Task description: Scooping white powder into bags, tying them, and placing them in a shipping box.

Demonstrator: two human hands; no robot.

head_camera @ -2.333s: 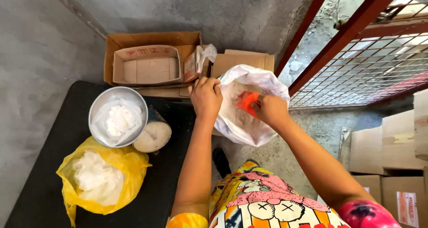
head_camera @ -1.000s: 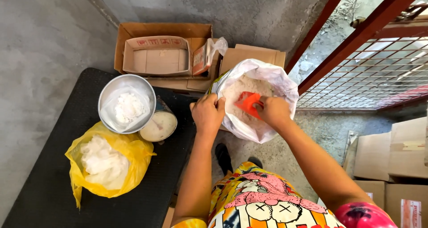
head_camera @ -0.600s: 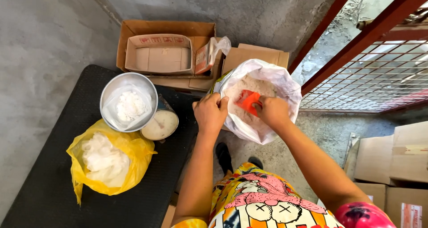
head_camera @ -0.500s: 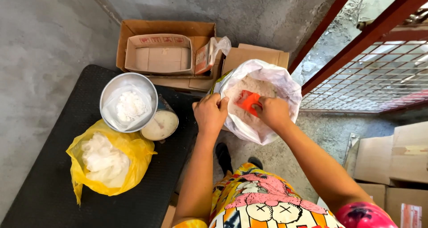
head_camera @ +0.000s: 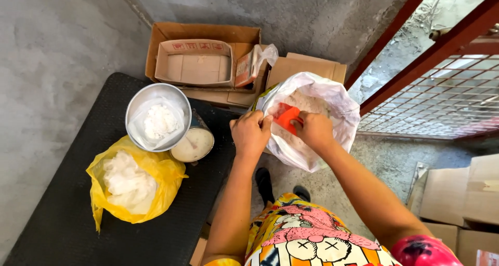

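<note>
A large white plastic sack (head_camera: 332, 105) of white powder stands open on the floor beside a black table. My left hand (head_camera: 250, 135) pinches the sack's near rim and holds it open. Inside the sack's mouth, my right hand (head_camera: 314, 131) grips an orange scoop (head_camera: 287, 115) that rests against the powder. On the table stands a round metal bowl (head_camera: 136, 107) lined with a clear bag holding some white powder.
A yellow bag (head_camera: 156, 190) of white lumps lies on the black table (head_camera: 67, 229), and a small tin (head_camera: 193, 144) sits next to the bowl. Open cardboard boxes (head_camera: 202, 37) stand against the concrete wall. A red metal grate (head_camera: 442, 94) is at right, more cartons (head_camera: 457, 198) at lower right.
The view has shifted slightly, so everything sits a little lower and to the right. Both hands stay at the sack's mouth, the right one still around the scoop.
</note>
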